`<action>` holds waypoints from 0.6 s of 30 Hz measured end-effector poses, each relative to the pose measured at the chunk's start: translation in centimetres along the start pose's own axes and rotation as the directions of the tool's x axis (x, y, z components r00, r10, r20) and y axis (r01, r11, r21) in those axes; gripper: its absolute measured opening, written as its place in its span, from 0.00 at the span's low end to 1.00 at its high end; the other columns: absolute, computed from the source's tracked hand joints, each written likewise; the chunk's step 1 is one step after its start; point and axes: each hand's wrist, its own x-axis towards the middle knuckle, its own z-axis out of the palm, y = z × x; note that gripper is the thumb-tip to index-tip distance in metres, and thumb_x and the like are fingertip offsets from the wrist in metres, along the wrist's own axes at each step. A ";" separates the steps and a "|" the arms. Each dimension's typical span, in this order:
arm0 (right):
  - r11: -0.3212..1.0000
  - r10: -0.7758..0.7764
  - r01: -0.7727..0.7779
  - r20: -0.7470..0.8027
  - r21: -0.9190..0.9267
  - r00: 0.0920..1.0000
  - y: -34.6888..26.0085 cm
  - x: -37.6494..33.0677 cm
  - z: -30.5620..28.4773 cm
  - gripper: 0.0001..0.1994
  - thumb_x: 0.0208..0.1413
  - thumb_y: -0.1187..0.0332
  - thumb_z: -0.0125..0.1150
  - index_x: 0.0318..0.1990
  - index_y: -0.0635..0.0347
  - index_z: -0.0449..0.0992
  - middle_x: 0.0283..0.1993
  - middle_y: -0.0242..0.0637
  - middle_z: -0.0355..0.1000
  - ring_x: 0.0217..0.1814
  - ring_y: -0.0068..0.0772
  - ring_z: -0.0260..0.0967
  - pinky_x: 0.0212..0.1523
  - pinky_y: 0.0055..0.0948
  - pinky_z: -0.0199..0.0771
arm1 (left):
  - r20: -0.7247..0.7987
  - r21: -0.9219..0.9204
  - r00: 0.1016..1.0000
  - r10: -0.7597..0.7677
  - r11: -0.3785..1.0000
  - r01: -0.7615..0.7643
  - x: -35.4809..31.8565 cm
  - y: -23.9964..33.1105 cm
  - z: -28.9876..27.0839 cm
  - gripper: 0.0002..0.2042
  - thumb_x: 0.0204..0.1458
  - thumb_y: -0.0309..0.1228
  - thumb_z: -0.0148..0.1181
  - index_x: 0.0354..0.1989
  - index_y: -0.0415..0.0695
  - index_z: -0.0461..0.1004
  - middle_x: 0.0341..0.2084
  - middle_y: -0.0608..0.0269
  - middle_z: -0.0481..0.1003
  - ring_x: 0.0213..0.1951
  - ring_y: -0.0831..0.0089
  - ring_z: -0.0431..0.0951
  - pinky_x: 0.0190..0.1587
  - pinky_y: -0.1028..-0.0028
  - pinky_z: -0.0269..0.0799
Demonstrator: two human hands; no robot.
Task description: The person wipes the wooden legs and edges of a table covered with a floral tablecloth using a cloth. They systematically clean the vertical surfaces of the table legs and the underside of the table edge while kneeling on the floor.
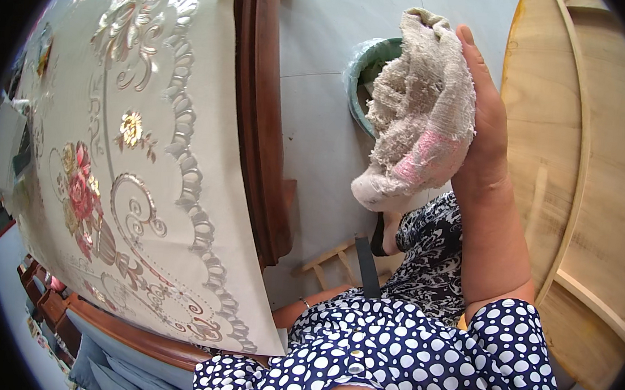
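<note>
Head view. The right hand [484, 127] is raised, fingers extended upward, with a worn, off-white cloth [420, 108] bunched against its palm; the hand is closed around the cloth from the right side, thumb hidden behind the fabric. The cloth bears a pink stripe near its lower edge and hangs in loose folds, its lower end drooping free. It is held in the air above the pale tiled floor [317, 123], between the bench on the left and a round wooden board [584, 141] on the right.

Directly behind the cloth, on the floor, stands a green bin [365, 68] lined with a plastic bag; the cloth overlaps its right part, so contact cannot be judged.

The bench [260, 119] has a dark reddish wooden rim and is covered by a cream tablecloth [149, 147] embroidered with silver scrolls and pink and gold flowers.

The left hand is not seen in this view; its state cannot be told.

The person wears a navy garment with white dots [402, 361]. A light wooden stool frame [330, 258] lies near the bench edge below the cloth.
</note>
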 end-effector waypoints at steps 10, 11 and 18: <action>0.994 -0.107 0.101 0.156 0.048 0.982 0.0 -2.7 1.1 0.17 0.68 0.57 0.49 0.50 0.61 0.73 0.43 0.35 0.77 0.44 0.25 0.75 0.47 0.29 0.77 | -0.143 0.049 0.986 0.088 0.995 -0.082 1.1 1.1 1.3 0.22 0.62 0.34 0.48 0.59 0.31 0.66 0.57 0.55 0.71 0.57 0.66 0.70 0.61 0.71 0.63; 0.994 -0.108 0.106 0.135 0.026 0.985 0.1 -2.8 1.7 0.17 0.68 0.56 0.48 0.49 0.61 0.74 0.41 0.36 0.77 0.41 0.27 0.75 0.45 0.29 0.77 | -0.183 0.082 0.977 0.106 0.992 -0.093 1.3 1.5 1.5 0.22 0.62 0.34 0.48 0.59 0.30 0.66 0.57 0.55 0.72 0.57 0.66 0.71 0.61 0.71 0.64; 0.956 -0.261 0.267 0.059 -0.122 0.963 1.5 -3.3 2.1 0.27 0.62 0.45 0.56 0.51 0.63 0.72 0.42 0.33 0.75 0.42 0.23 0.70 0.46 0.26 0.74 | -0.617 0.614 0.594 0.515 0.788 -0.046 -5.3 11.7 5.5 0.12 0.62 0.29 0.53 0.49 0.37 0.74 0.47 0.56 0.77 0.50 0.68 0.76 0.53 0.73 0.69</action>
